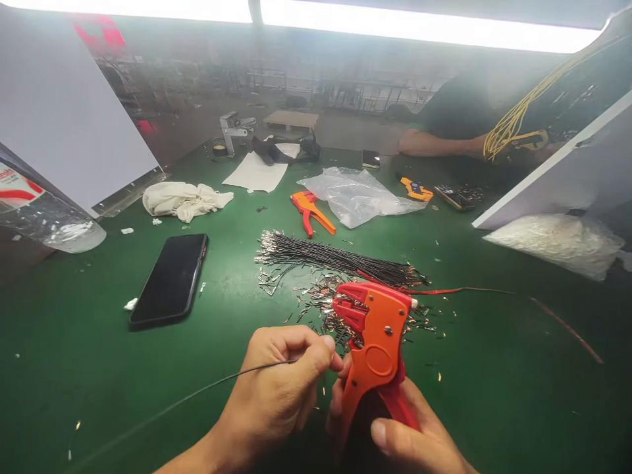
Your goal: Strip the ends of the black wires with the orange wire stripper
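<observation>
A thin black wire [207,388] runs from the lower left of the frame up and to the right, its long axis slanting toward the orange wire stripper [375,349] at bottom centre; the left hand [276,395] pinches the wire's end between thumb and fingers, just beside the tool's body, while the right hand [409,441] is wrapped around the stripper's handles, head pointing up the frame. Whether the wire tip has entered the tool's red mouth cannot be made out. Directly above the stripper lies a bundle of black wires [340,260] with bare metal ends, stretched left to right, over a scatter of shiny metal offcuts [320,306] on the green mat [74,368]. A red wire [494,293] trails toward the right edge. A glossy black phone [170,280] lies left of centre, a crumpled white cloth [182,199] above it, a second orange stripper [310,209] beside a clear plastic bag [355,194]. A co-worker's arm [444,141] rests at upper right.
</observation>
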Available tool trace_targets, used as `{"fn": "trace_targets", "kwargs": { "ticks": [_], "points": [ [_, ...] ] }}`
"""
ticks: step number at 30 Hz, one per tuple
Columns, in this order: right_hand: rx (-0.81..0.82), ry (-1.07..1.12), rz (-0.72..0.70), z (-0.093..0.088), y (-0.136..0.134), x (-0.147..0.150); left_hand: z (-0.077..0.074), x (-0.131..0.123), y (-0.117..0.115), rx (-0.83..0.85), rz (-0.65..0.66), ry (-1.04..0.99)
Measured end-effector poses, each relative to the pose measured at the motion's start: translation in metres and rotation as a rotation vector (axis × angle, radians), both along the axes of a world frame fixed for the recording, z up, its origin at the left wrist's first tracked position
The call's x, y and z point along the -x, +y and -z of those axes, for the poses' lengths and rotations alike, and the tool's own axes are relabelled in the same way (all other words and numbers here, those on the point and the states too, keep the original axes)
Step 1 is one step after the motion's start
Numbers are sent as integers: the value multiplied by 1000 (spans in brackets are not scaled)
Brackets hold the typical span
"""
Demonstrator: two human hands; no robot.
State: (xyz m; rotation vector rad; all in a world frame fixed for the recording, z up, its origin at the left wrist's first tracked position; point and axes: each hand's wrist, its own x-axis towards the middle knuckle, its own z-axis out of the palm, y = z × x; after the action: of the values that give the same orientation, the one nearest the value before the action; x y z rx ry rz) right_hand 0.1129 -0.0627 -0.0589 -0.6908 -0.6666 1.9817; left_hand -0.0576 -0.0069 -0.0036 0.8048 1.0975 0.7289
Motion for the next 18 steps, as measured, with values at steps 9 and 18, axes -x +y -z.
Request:
{"fn": "trace_targets", "kwargs": {
  "ticks": [9,18],
  "points": [
    [-109,-109,-49,-6,-1,0,3,-2,-4,41,-31,-108],
    [-104,-136,-82,-4,2,3,2,-2,-2,26,-47,-224]
  ]
}}
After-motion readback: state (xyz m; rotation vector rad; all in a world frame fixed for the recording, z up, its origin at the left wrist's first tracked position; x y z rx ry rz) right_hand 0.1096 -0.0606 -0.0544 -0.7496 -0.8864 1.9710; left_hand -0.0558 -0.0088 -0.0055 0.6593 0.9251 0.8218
